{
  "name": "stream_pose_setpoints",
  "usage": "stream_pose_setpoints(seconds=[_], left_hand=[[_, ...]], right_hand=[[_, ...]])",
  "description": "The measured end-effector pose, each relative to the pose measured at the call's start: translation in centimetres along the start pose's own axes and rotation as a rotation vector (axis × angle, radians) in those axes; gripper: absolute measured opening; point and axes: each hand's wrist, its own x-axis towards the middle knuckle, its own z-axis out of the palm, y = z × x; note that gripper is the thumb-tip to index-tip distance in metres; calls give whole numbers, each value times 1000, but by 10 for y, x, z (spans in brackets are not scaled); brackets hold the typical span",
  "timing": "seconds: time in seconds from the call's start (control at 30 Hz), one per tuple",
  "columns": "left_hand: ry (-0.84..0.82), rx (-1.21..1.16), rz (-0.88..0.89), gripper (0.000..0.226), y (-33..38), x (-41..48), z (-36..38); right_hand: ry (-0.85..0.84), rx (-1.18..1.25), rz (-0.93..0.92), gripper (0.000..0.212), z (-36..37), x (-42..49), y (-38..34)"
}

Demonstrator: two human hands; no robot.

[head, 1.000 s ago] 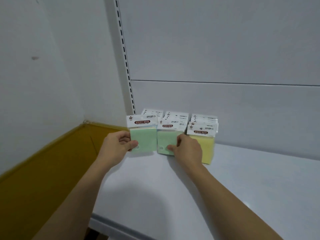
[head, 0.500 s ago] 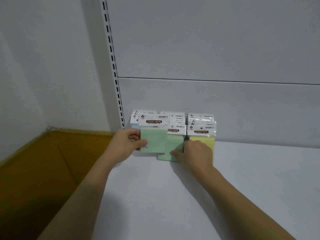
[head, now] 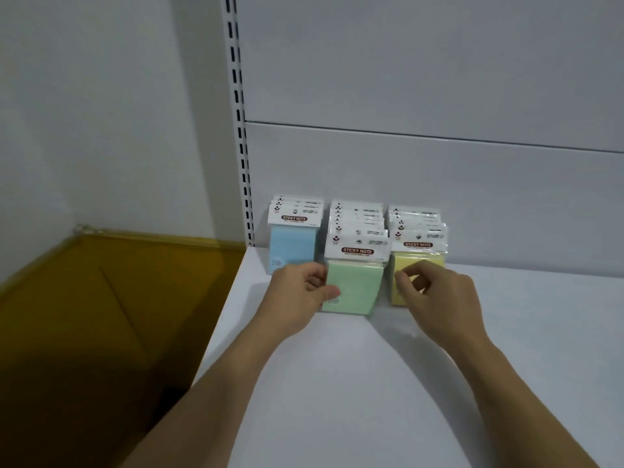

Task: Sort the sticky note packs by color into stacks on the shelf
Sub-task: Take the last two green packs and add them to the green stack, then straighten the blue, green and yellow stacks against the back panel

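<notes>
Head view, one frame. Two bare forearms enter from the lower edge of the frame, one from lower left, one from lower right, and narrow toward the wrists near frame centre. No sleeve, cuff or fabric edge shows anywhere along either arm up to the frame border. The bare left hand carries no ring, watch, band or glove on the parts visible. The bare right hand is likewise unadorned: no jewellery, no strap, no covering. Fingernails are short where they can be made out; finer detail is too soft to read. Knuckles and wrist tendons show as faint ridges. No marks or writing seen on either limb.
</notes>
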Motion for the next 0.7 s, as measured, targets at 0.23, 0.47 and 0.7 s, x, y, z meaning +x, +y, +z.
stream_pose_setpoints(seconds=[0.23, 0.47, 0.7], left_hand=[[113, 243, 46, 19, -1, 5, 12], [196, 523, 33, 32, 3, 4, 19], [268, 476, -5, 25, 5, -4, 22]], right_hand=[[7, 90, -46, 14, 5, 1, 3], [-44, 115, -72, 15, 7, -2, -3], [-73, 109, -132, 17, 5, -1, -9]])
